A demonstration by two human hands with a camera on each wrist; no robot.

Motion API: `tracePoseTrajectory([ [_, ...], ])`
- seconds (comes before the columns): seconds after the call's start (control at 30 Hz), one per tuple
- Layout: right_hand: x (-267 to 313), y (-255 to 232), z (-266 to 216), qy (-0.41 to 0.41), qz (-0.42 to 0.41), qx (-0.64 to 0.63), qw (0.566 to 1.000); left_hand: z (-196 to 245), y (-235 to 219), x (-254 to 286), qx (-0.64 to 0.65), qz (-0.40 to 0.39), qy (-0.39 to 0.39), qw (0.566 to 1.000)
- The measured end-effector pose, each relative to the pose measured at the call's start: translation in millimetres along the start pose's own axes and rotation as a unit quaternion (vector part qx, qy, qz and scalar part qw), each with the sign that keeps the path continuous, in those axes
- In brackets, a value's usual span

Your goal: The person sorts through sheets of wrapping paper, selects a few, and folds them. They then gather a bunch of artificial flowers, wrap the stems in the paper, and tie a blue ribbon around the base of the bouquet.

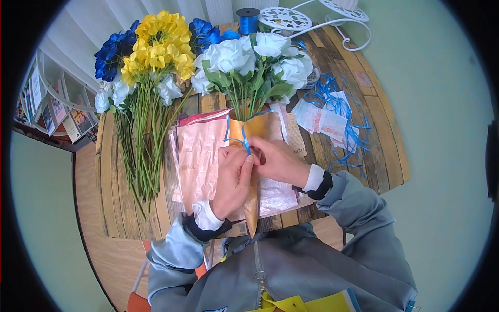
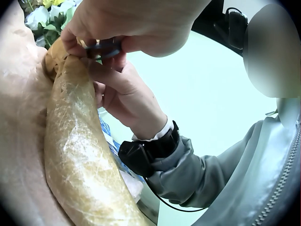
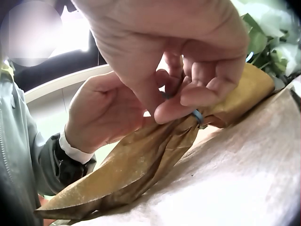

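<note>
A bouquet of white artificial flowers (image 1: pixel 228 56) lies on the table, its stems wrapped in golden-brown paper (image 1: pixel 251 200). The paper narrows to a point toward the person and is gathered where a blue ribbon (image 3: pixel 197 116) goes round it. Ribbon loops stand up over the wrap in the head view. My left hand (image 1: pixel 232 179) pinches the ribbon between thumb and fingers at the gathered neck. Right beside it, my right hand (image 1: pixel 280 161) also pinches the ribbon with bent fingers. The fingers partly hide the crossing of the ribbon.
Pink and white wrapping sheets (image 1: pixel 197 156) lie stacked beneath the bouquet. To the left are yellow flowers (image 1: pixel 158 44) and blue flowers (image 1: pixel 112 54) with long stems. A blue ribbon spool (image 1: pixel 248 22) stands at the back. Printed cards (image 1: pixel 332 125) with tangled blue ribbon lie right, near a white metal stand (image 1: pixel 285 18).
</note>
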State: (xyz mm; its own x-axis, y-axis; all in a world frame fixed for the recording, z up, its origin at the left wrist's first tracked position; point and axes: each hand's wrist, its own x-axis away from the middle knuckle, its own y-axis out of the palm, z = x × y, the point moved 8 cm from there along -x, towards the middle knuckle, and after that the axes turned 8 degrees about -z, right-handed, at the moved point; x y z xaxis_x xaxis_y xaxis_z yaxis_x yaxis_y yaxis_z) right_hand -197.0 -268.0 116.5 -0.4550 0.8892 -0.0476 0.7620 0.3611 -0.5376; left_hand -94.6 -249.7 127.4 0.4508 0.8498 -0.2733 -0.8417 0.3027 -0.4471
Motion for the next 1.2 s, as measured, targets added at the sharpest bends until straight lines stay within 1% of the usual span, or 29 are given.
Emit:
tracePoseTrajectory([
  [0.03, 0, 0, 1, 0.001, -0.002, -0.002, 1.000, 8, -3, 1, -0.056, 0.021, 0.036, 0.998],
  [0.07, -1, 3, 4, 0.015, -0.019, -0.013, 1.000, 8, -4, 1, -0.056, 0.019, 0.032, 0.998],
  [0.13, -1, 5, 7, 0.032, -0.037, -0.028, 0.998, -4, -10, 2, -0.004, 0.028, -0.035, 0.999],
  [0.17, -1, 4, 1, 0.014, -0.046, -0.008, 0.999, -11, -11, 1, 0.024, 0.011, -0.059, 0.998],
  [0.2, -2, 5, -2, -0.003, -0.054, 0.012, 0.998, -15, -15, -1, 0.024, 0.008, -0.062, 0.998],
  [0.23, -1, 4, -4, -0.025, -0.041, 0.043, 0.998, -24, -11, -3, 0.090, -0.034, -0.078, 0.992],
  [0.27, -1, 5, -1, -0.020, -0.038, 0.039, 0.998, -29, -4, -4, 0.156, -0.076, -0.093, 0.980],
  [0.3, -1, 7, 0, -0.034, -0.037, 0.049, 0.998, -26, -5, -4, 0.196, -0.085, -0.159, 0.964],
  [0.33, -1, 9, 1, -0.047, -0.037, 0.059, 0.996, -24, -8, -5, 0.195, -0.091, -0.163, 0.963],
  [0.37, -3, 11, 6, -0.026, -0.047, 0.060, 0.997, -26, -8, -6, 0.234, -0.110, -0.176, 0.950],
  [0.4, -3, 10, 4, -0.024, -0.045, 0.058, 0.997, -27, -5, -7, 0.272, -0.127, -0.187, 0.935],
  [0.43, -4, 9, 3, -0.001, -0.055, 0.046, 0.997, -20, -5, -9, 0.268, -0.122, -0.156, 0.943],
  [0.47, -4, 10, 4, 0.020, -0.065, 0.034, 0.997, -20, -5, -9, 0.267, -0.124, -0.156, 0.943],
  [0.5, -6, 10, 5, 0.020, -0.063, 0.034, 0.997, -22, -5, -8, 0.259, -0.140, -0.165, 0.941],
  [0.57, -7, 11, 11, 0.049, -0.074, 0.075, 0.993, -24, -3, -7, 0.251, -0.157, -0.173, 0.939],
  [0.63, -8, 10, 6, 0.046, -0.075, 0.079, 0.993, -26, -7, -7, 0.285, -0.125, -0.164, 0.936],
  [0.7, -9, 9, 6, 0.044, -0.076, 0.082, 0.993, -21, -6, -6, 0.274, -0.125, -0.156, 0.941],
  [0.77, -11, 15, 14, 0.070, -0.118, 0.104, 0.985, -19, -6, -6, 0.263, -0.122, -0.147, 0.946],
  [0.8, -12, 15, 14, 0.069, -0.118, 0.106, 0.985, -20, -6, -6, 0.263, -0.119, -0.141, 0.947],
  [0.87, -11, 16, 16, 0.080, -0.119, 0.085, 0.986, -22, -6, -5, 0.264, -0.111, -0.137, 0.948],
  [0.97, -12, 18, 20, 0.071, -0.123, 0.059, 0.988, -25, -9, -10, 0.249, -0.110, -0.132, 0.953],
  [1.03, -12, 21, 19, 0.066, -0.125, 0.085, 0.986, -31, -8, -14, 0.298, -0.131, -0.150, 0.934],
  [1.1, -13, 24, 19, 0.059, -0.127, 0.110, 0.984, -29, -7, -16, 0.295, -0.127, -0.153, 0.935],
  [1.17, -12, 25, 25, 0.061, -0.120, -0.034, 0.990, -31, -10, -16, 0.294, -0.121, -0.159, 0.935],
  [1.2, -12, 25, 27, 0.060, -0.122, -0.033, 0.990, -33, -10, -16, 0.305, -0.128, -0.160, 0.930],
])
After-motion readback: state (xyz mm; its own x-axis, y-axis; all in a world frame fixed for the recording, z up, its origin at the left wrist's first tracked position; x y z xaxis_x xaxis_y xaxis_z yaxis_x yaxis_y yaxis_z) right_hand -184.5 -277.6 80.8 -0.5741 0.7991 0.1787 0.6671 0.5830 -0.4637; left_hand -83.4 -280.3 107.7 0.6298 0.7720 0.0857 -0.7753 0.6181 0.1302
